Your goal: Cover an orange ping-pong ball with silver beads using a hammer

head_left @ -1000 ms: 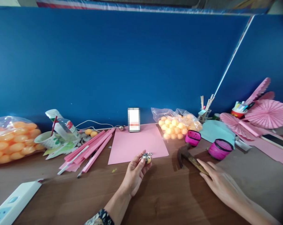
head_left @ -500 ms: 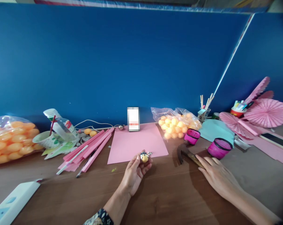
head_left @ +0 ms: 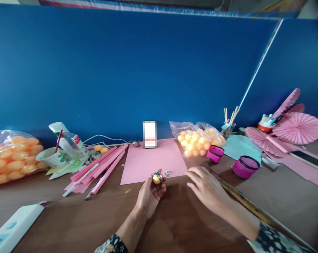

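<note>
A shiny round ball (head_left: 157,178), silver with a yellowish patch, rests between the thumb and fingers of my left hand (head_left: 149,196). Beside it, a few small silvery pieces (head_left: 167,173) lie near the front edge of a pink paper sheet (head_left: 153,161); they are too small to name. To the right, my right hand (head_left: 207,186) reaches over the table with its fingers apart, holding nothing, its fingertips by the sheet's corner. A hammer's wooden handle (head_left: 235,194) shows behind the right forearm, while its head is hidden by the hand.
Behind the sheet stands a blurred white screen (head_left: 150,134). Bags of orange balls (head_left: 197,142) lie at mid-right and far left. Pink paper strips (head_left: 101,168), a tilted plastic bottle (head_left: 69,140), magenta mesh rings (head_left: 245,167), paper fans (head_left: 299,128) and a power strip (head_left: 19,225) surround the work area.
My right hand has left the hammer handle and moved left toward the ball. In my left hand the ball has shifted slightly left, showing apart from the small silvery pieces.
</note>
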{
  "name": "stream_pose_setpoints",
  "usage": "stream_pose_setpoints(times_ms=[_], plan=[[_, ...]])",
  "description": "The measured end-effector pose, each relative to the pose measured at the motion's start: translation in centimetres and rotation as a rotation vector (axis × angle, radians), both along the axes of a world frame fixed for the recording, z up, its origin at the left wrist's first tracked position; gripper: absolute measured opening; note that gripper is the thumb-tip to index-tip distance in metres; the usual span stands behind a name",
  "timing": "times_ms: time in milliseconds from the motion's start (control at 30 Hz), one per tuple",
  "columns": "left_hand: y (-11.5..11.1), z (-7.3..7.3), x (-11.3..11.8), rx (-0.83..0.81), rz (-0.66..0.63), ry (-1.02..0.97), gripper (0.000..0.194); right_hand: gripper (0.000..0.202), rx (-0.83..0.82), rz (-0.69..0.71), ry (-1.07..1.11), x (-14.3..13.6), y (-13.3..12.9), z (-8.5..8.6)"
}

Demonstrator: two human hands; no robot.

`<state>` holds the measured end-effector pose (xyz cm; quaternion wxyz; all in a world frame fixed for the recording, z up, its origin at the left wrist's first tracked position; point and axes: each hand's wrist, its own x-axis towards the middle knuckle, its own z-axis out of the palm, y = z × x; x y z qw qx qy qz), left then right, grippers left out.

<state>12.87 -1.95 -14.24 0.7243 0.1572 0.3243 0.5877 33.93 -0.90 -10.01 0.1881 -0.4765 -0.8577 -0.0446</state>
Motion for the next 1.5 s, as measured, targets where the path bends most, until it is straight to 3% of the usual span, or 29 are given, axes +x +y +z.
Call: stream_pose_setpoints(times_ms=[167,333,667,1167,1500], plan=[[0.3,-0.1,-0.1,-0.037,0.08,-0.006,0.031,0.018,-0.038,0.047,0.001,-4.0,2.6,-0.6],[0.4,-0.2,0.0,-0.042,0.096,0.028,0.031,0.021,-0.127,0.059,0.015,-5.6,4.1,-1.7],[0.3,0.0,0.1,-0.039,0.086,0.054,0.031,0.023,-0.183,0.022,0.072,-5.5,4.9,-3.2],[0.5,-0.1,0.4,0.042,0.115,0.052,0.025,0.012,-0.097,0.04,0.405,-5.1,4.9,-4.7],[0.4,-0.3,0.3,0.082,0.102,0.117,0.032,0.015,-0.312,0.07,0.71,-5.3,4.5,-4.3]])
